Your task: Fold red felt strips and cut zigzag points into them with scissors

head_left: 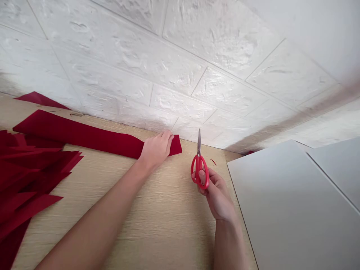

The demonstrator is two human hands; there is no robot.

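Note:
A long dark-red strip, fabric-like, (92, 135) lies along the wooden tabletop near the wall. My left hand (157, 148) is closed around it close to its right end, which sticks out past my fingers. To the right, my right hand (215, 187) grips a pair of scissors (199, 165) by the red handles. The metal blades are together and point up toward the wall, apart from the strip.
A pile of dark-red cut pieces (30, 176) spreads over the left side. Another red piece (39, 99) lies by the wall. Small red scraps (213, 162) sit right of the scissors. Grey-white panels (292, 210) stand at the right; a white brick-pattern wall (174, 71) bounds the back.

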